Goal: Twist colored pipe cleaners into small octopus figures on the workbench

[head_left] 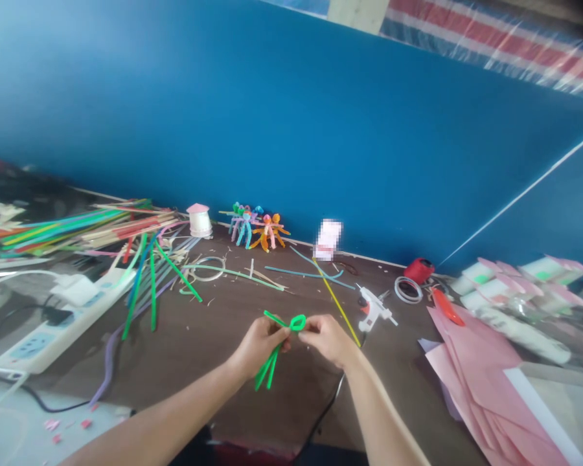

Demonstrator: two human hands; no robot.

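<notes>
Green pipe cleaners (pixel 271 369) are gripped in my left hand (pixel 256 343), with their loose ends hanging below it and one sticking up to the left. At the top they bend into a small green loop (pixel 298 322) between my two hands. The fingers of my right hand (pixel 331 338) are closed in a pinch at the loop's right side. Both hands are held above the dark table (pixel 184 382). Further back stand small pipe-cleaner figures, with a light blue one (pixel 245 230) and an orange one (pixel 261 239) among them.
Loose coloured pipe cleaners (pixel 68 230) and a white power strip (pixel 72 314) crowd the left. A glue gun (pixel 375 312) and a yellow pipe cleaner (pixel 337 301) lie right of centre. Pink sheets (pixel 471 369) and white rolls (pixel 525 333) fill the right. The blue wall (pixel 291 129) bounds the back.
</notes>
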